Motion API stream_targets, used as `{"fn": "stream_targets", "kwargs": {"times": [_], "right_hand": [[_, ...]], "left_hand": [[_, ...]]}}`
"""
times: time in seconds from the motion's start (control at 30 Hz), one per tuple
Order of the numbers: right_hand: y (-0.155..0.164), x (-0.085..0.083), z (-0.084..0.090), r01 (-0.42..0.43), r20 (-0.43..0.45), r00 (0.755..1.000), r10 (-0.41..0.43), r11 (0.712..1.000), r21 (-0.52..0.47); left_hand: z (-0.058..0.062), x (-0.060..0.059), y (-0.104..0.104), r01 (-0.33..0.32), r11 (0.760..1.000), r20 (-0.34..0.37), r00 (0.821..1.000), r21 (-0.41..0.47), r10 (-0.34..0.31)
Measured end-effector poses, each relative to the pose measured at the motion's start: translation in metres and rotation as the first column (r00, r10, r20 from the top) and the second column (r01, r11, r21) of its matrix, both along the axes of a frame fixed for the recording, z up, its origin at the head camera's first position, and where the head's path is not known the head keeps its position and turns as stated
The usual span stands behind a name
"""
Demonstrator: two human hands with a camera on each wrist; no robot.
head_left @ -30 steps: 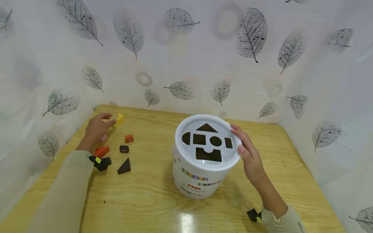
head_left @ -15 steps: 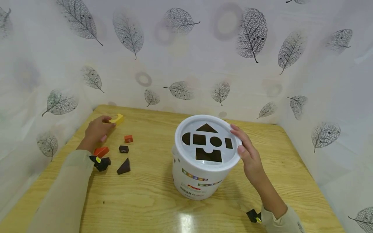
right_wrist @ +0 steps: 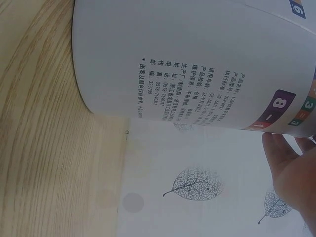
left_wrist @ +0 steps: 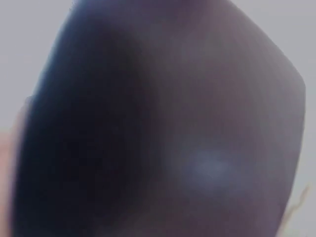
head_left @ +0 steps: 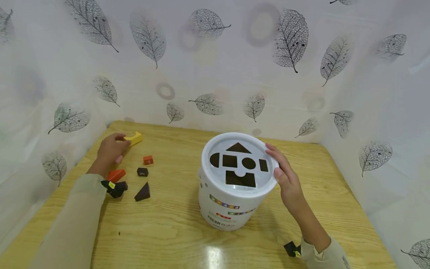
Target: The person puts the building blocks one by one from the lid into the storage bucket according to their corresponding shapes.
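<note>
In the head view a white bucket [head_left: 228, 209] stands mid-table under a white lid [head_left: 260, 185] with several dark shape cut-outs. My right hand [head_left: 283, 175] cups the lid's right rim, thumb on the edge and fingers curved round the far side. The right wrist view shows the bucket's printed wall [right_wrist: 197, 59] close up, with my palm [right_wrist: 291, 168] beside it. At the far left my left hand [head_left: 111, 148] pinches one end of a yellow block [head_left: 135, 138] lying on the table. The left wrist view is a dark blur.
Loose blocks lie near my left wrist: a small orange cube [head_left: 148, 160], a small dark block [head_left: 142, 172], a red-orange block [head_left: 116, 175] and a dark triangle [head_left: 143, 192]. Leaf-patterned sheets [head_left: 215, 74] wall the wooden table [head_left: 168, 235] on three sides.
My left hand's fingers have closed over the yellow block's end, and the block has shifted slightly to the left. The right hand and the bucket have not moved.
</note>
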State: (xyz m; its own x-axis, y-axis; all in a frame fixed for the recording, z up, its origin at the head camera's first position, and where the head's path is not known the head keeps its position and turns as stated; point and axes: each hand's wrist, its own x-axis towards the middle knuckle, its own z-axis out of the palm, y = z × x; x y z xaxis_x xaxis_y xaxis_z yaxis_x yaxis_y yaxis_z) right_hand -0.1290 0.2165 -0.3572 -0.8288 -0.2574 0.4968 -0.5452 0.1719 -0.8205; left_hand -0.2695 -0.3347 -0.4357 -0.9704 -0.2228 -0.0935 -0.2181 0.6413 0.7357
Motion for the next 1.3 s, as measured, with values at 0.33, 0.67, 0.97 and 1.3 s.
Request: {"fn": "stream_targets", "kwargs": {"times": [0.33,0.67,0.97,1.3], "right_hand": [[0.001,-0.001,-0.001,-0.005,-0.014,1.000,0.005,1.000,-0.006],[0.001,-0.001,-0.001,0.000,-0.003,1.000,0.000,1.000,-0.002],[0.001,-0.001,0.000,0.008,0.006,1.000,-0.008,1.000,0.004],[0.001,-0.001,0.000,0.011,0.000,1.000,-0.011,1.000,0.009]], "left_hand": [[0.012,0.006,0.009,0.096,0.989,-0.116,0.990,0.114,-0.083],[0.040,0.017,0.034,0.140,0.976,-0.198,0.974,0.169,-0.105],[0.074,0.036,0.069,0.207,0.971,-0.269,0.948,0.121,-0.169],[0.111,0.068,0.114,0.317,0.937,-0.366,0.898,0.150,-0.245]]}}
